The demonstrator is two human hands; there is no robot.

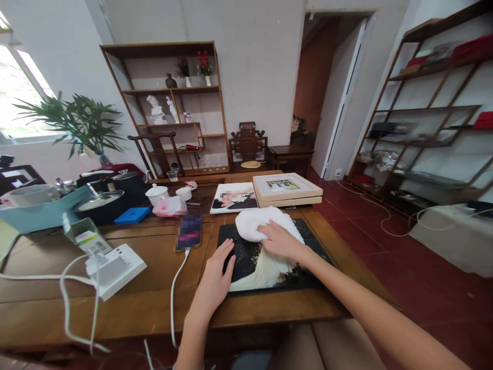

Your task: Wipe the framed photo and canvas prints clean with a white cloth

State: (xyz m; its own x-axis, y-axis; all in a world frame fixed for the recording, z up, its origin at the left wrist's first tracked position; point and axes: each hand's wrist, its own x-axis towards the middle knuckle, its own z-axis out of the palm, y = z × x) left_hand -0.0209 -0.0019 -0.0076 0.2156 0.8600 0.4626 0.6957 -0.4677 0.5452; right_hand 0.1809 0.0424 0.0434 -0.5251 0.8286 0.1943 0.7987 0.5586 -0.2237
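A dark printed picture panel [308,252] lies flat on the wooden table [162,303] in front of me. My right hand [281,240] presses a crumpled white cloth [256,222] onto the panel's upper part, fingers closed over the cloth. My left hand [215,280] rests flat on the panel's left edge, fingers stretched out, holding nothing. A phone [189,231] with a white cable lies just left of the panel.
Beyond the panel lie another photo print [234,198] and stacked wooden picture frames [287,189]. At left are a white box [115,267] with cables, a blue tray [42,210], pots, cups and a pink bag [168,206]. Shelves line the back wall and right side.
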